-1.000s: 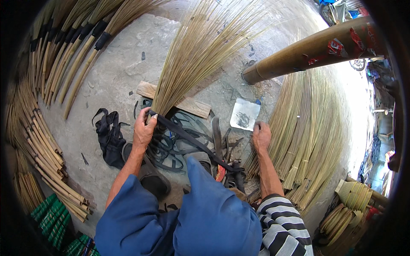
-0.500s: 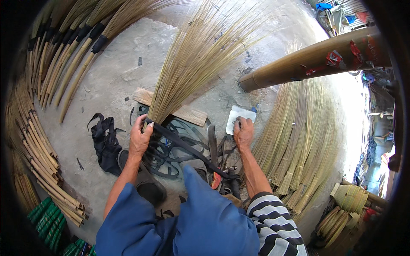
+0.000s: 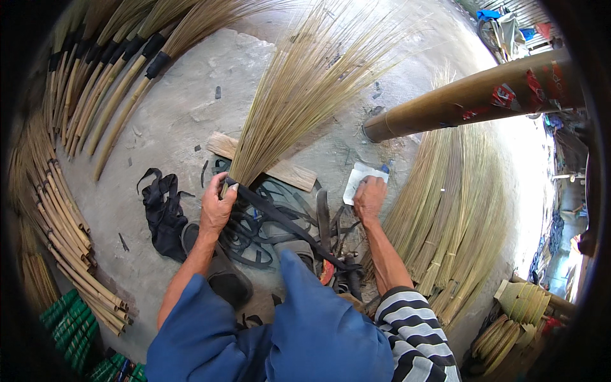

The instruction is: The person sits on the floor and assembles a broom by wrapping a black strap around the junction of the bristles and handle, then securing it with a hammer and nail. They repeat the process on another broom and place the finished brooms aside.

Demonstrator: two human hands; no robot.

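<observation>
1. The broom (image 3: pixel 299 95) stands with its splayed straw fanning up and away. Its bound neck sits low in the middle of the view, just above a plank (image 3: pixel 280 167) on the concrete floor (image 3: pixel 184 108).
2. The left hand (image 3: pixel 216 207) grips that neck, its fingers closed round it and round the black strap (image 3: pixel 280 219) that runs from the neck down toward the person's lap. This grip looks the same as a second ago — the broom has barely shifted.
3. The right hand (image 3: pixel 370 198) is what changed. A second ago it lay lower, beside a white sheet (image 3: pixel 358 181) on the floor; half a second ago it had closed in on the sheet; now it lies on the sheet's right part, fingers bent over the edge. Whether the sheet is pinched or only pressed down, I cannot tell.
4. So the binding seems paused — one hand keeps the strap taut while the other tends to the sheet.
5. Loose black straps (image 3: pixel 254 235) coil beneath the neck, and a darker heap (image 3: pixel 162 210) lies to the left.
6. Further out: finished brooms (image 3: pixel 108 89) top left, canes (image 3: pixel 63 223) on the left, loose straw (image 3: pixel 445 223) on the right, and a thick brown tube (image 3: pixel 471 95) above it.
</observation>
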